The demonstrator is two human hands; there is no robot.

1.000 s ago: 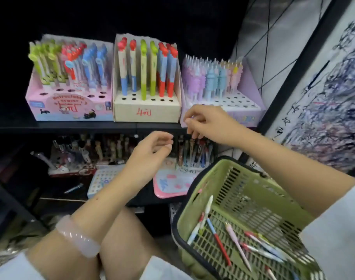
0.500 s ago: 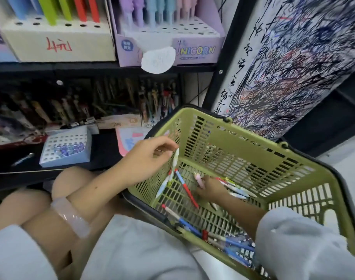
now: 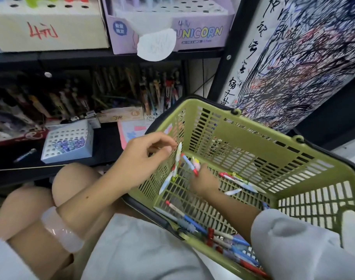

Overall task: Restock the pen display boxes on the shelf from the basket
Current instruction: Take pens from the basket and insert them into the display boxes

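The green basket (image 3: 253,142) rests tilted on my lap, with several loose pens (image 3: 229,243) on its mesh floor. My left hand (image 3: 144,158) sits over the basket's left rim, thumb and fingertips pinching the top of a white pen (image 3: 178,156) that leans on the wall. My right hand (image 3: 205,180) is deep inside, its fingers closed on a pink-topped pen (image 3: 196,163) and a blue-and-red pen (image 3: 186,161). Up on the shelf stand the cream display box (image 3: 47,27) and the purple unicorn display box (image 3: 192,31).
The lower shelf holds dark pen racks (image 3: 116,85), a white perforated box with blue beads (image 3: 67,140) and a loose pen (image 3: 24,155). A black shelf post (image 3: 227,57) and a scribbled test board (image 3: 303,57) stand right of the basket. My knees (image 3: 71,184) are below.
My view dropped from the upper shelf to the basket. Both hands came down from the shelf; the right went into the basket onto pens, and the left reached the white pen.
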